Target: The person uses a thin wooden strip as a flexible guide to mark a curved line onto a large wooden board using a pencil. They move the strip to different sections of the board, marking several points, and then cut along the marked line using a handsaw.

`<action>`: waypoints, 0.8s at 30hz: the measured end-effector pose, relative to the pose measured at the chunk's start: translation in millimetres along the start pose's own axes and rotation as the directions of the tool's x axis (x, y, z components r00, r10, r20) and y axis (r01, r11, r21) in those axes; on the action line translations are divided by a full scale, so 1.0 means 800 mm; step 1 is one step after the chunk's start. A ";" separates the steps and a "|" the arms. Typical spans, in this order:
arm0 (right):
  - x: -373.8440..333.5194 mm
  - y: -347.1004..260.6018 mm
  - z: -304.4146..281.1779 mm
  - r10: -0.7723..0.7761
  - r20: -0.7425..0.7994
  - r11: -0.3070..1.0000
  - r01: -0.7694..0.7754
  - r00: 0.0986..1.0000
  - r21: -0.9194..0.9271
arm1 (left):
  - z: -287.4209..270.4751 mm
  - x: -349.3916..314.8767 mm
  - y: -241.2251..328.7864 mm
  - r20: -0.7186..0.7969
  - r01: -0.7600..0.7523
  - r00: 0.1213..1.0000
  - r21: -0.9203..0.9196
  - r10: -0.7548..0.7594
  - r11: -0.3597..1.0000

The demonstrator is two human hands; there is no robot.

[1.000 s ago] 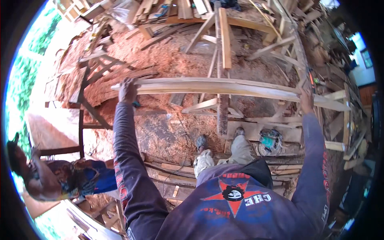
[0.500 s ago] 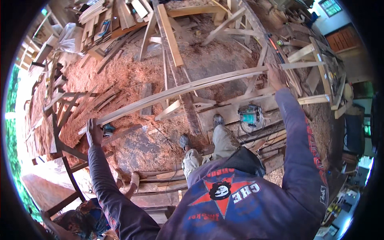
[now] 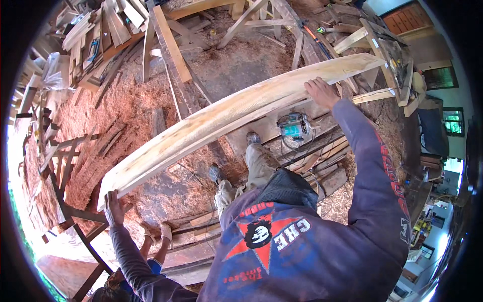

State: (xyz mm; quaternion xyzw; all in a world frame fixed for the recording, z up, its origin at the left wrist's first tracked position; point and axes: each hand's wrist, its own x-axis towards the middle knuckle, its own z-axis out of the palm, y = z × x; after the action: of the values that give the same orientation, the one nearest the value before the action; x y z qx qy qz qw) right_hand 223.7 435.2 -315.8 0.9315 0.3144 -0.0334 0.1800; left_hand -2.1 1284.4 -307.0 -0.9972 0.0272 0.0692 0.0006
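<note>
A long pale wooden plank (image 3: 221,117) spans the view in front of me, from the near left up to the far right. Its broad face shows, and its near edge faces my body. At the left end my left hand (image 3: 115,209) is closed on the plank's near edge, with the thumb apart from the fingers. Toward the other end, my right hand (image 3: 322,93) grips the same edge, its fingers lying over the broad face. The undersides of both grips are hidden. The plank's right end lies over or near a wooden frame (image 3: 378,50); contact is unclear.
A teal power tool (image 3: 293,127) with a cord sits on boards right of my feet. Trestle beams (image 3: 173,48) stand beyond the plank. Stacked boards (image 3: 113,25) lie far left, and shavings (image 3: 131,105) cover the ground. Another person's feet (image 3: 166,235) show at lower left.
The plank has rolled from nearly edge-on to showing its broad face. My right hand has shifted nearer along with it, and the whole view has turned somewhat to the right.
</note>
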 end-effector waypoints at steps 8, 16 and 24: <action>0.017 0.011 0.008 0.018 -0.074 0.999 -0.014 0.997 0.052 | 0.007 0.008 -0.020 -0.144 -0.011 0.990 -0.003 0.011 1.000; 0.092 0.024 -0.033 0.229 -0.050 0.952 -0.213 0.972 0.222 | 0.015 0.070 -0.039 -0.381 0.299 0.869 -0.107 -0.317 0.948; 0.029 0.016 -0.023 0.013 -0.037 0.997 -0.010 0.999 0.081 | 0.051 0.026 0.097 -0.270 0.320 0.723 -0.685 -0.636 0.654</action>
State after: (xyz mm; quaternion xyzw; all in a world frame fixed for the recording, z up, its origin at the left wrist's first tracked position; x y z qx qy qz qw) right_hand 248.9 445.5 -299.0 0.9403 0.3107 -0.0274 0.1363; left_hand 8.7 1205.8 -350.5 -0.8965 -0.2704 -0.1828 -0.2997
